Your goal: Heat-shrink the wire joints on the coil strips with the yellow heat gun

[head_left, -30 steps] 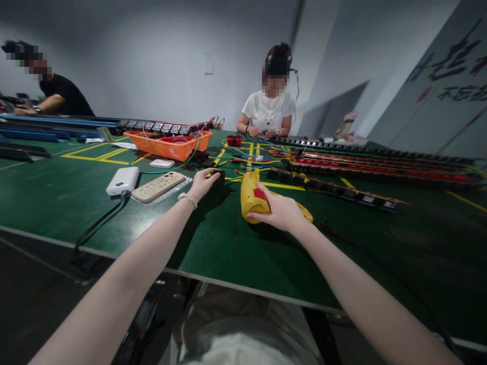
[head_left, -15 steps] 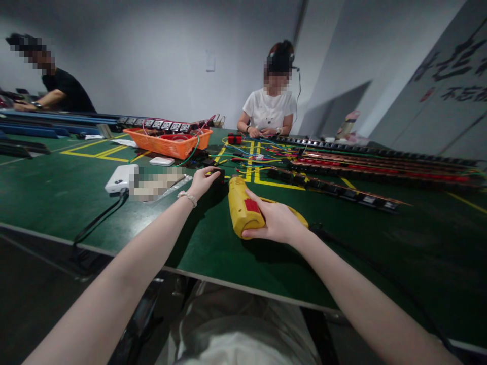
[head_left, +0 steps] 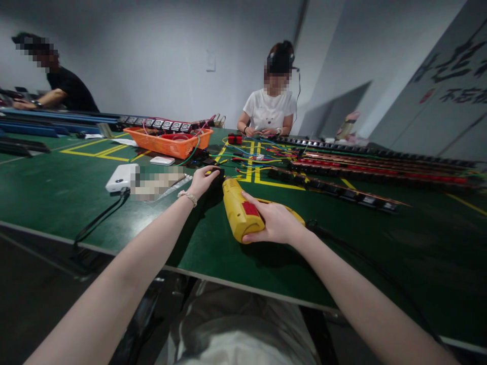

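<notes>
My right hand (head_left: 276, 222) is wrapped round a yellow heat gun (head_left: 240, 210) with a red patch on its side. The gun's nozzle points away from me and to the left, close to the fingers of my left hand (head_left: 203, 180). That hand is closed on a small black part (head_left: 217, 175), whose exact kind I cannot make out. Just beyond it lie loose wires with yellow and green ends (head_left: 243, 172). A beaded bracelet circles my left wrist.
An orange basket (head_left: 171, 147) of black parts stands behind my left hand. A white power bank (head_left: 122, 177) with a cable lies at left. Rows of wired black modules (head_left: 335, 188) stretch to the right. One person (head_left: 269, 109) sits opposite, another (head_left: 72, 88) far left.
The heat gun has tilted, its nozzle swinging left toward the black part in my left hand. My left hand has hardly moved. The person at far left has shifted slightly right.
</notes>
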